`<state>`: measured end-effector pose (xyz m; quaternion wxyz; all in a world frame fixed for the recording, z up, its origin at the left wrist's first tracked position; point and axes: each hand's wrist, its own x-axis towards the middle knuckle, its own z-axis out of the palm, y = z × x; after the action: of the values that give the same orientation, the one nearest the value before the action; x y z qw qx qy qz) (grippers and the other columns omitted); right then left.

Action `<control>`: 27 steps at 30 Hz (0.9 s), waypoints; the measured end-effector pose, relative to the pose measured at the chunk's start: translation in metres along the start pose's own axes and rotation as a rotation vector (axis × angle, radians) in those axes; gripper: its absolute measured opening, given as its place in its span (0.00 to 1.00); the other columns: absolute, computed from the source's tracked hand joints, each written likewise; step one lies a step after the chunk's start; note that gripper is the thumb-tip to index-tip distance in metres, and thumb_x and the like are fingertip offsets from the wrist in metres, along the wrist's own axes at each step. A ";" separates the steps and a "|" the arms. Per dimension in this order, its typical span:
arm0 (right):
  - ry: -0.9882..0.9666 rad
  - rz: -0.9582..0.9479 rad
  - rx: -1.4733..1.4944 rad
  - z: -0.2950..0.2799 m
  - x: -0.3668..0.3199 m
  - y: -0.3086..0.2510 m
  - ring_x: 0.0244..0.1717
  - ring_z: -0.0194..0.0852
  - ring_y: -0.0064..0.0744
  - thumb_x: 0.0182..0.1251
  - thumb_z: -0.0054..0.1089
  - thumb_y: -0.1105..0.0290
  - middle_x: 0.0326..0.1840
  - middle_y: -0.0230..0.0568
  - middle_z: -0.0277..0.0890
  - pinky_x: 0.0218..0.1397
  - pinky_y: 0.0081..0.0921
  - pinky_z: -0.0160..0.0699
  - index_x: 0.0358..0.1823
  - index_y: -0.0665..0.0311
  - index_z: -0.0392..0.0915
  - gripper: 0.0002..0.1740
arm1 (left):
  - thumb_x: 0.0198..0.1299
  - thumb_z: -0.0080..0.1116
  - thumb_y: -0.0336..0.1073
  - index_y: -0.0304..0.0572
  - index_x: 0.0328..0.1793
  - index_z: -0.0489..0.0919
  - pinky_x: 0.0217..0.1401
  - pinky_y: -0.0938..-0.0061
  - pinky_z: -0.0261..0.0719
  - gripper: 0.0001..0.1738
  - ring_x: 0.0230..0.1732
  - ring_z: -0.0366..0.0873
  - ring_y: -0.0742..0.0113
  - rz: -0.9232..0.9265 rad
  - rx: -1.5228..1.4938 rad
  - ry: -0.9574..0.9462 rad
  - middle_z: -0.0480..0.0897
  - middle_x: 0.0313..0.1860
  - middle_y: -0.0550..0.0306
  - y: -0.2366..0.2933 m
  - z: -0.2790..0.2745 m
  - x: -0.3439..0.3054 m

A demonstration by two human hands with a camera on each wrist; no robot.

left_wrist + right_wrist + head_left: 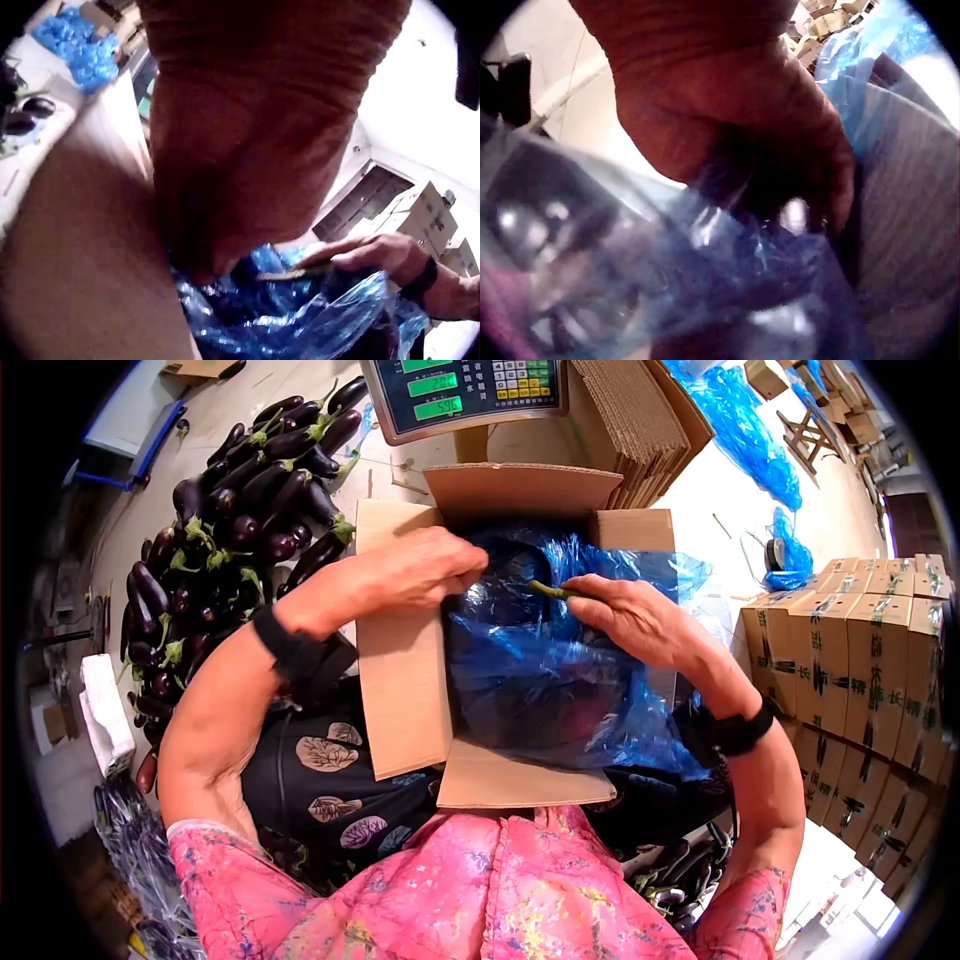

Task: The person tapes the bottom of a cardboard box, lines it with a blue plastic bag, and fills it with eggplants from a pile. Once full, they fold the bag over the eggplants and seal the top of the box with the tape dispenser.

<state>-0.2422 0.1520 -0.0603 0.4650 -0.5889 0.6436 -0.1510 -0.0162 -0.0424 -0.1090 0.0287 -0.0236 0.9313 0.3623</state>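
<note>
An open cardboard box [405, 690] stands in front of the person, lined with a blue plastic bag [560, 635] that spills over its right side. Dark eggplants show through the film. My right hand [635, 615] holds an eggplant by its green stem [548, 590], thumb and fingers together over the bag's mouth. The eggplant's dark body [508, 572] lies inside the bag. My left hand [425, 568] is over the box's left flap, fingers curled at the bag's left edge; I cannot tell whether they pinch the film. In the left wrist view its fingertips are hidden.
A large pile of eggplants [250, 510] lies on the floor to the left. Beyond the box stands a digital scale [465, 400] with lit green displays, beside flattened cardboard [635, 420]. Stacked printed cartons [850, 640] stand at right, with blue plastic film [745, 430] behind.
</note>
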 end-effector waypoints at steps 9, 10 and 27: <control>0.113 0.088 -0.062 -0.004 -0.042 -0.042 0.33 0.77 0.60 0.77 0.49 0.59 0.33 0.59 0.76 0.39 0.46 0.72 0.61 0.65 0.71 0.21 | 0.45 0.72 0.33 0.44 0.51 0.77 0.48 0.56 0.74 0.25 0.51 0.71 0.46 0.113 0.215 0.218 0.73 0.45 0.48 0.034 0.063 0.026; 0.071 0.181 -0.043 -0.011 -0.049 -0.054 0.36 0.78 0.59 0.77 0.49 0.59 0.35 0.59 0.76 0.40 0.44 0.73 0.64 0.66 0.71 0.22 | 0.46 0.69 0.34 0.46 0.45 0.79 0.45 0.57 0.74 0.18 0.50 0.72 0.48 0.181 0.358 0.219 0.74 0.43 0.51 0.032 0.077 0.033; -0.009 0.076 -0.149 -0.011 -0.030 -0.037 0.34 0.76 0.60 0.78 0.47 0.55 0.29 0.58 0.74 0.40 0.43 0.71 0.64 0.64 0.72 0.24 | 0.72 0.52 0.38 0.42 0.47 0.73 0.54 0.73 0.79 0.08 0.46 0.77 0.74 -0.436 -0.935 0.362 0.79 0.43 0.62 0.025 -0.030 -0.035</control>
<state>-0.2321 0.1651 -0.0147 0.4284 -0.5978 0.6726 -0.0824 0.0161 -0.0430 -0.0676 -0.0710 -0.2885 0.6345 0.7136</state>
